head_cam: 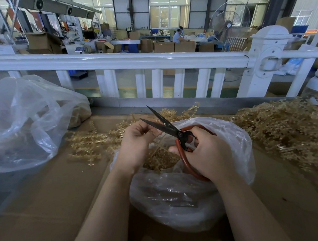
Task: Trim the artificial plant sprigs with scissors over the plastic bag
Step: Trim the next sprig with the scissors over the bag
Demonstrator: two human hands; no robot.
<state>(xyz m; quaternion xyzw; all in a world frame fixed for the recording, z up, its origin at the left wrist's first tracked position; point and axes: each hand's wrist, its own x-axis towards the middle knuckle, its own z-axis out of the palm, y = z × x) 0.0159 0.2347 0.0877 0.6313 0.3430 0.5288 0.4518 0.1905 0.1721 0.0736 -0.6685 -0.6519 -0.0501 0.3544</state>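
My right hand (206, 154) grips the red handles of black-bladed scissors (165, 124), whose blades stand apart and point up to the left. My left hand (137, 141) pinches a thin golden sprig (158, 148) between the blades, over the open clear plastic bag (176, 193). Golden trimmings (160, 161) lie inside the bag. Both hands hover just above the bag's mouth.
Loose golden sprigs (89, 142) lie on the cardboard-covered table (48, 209) to the left. A big heap of sprigs (284, 130) fills the right side. A large clear bag (25, 120) stands at the left. A white fence (151, 63) runs along the table's far edge.
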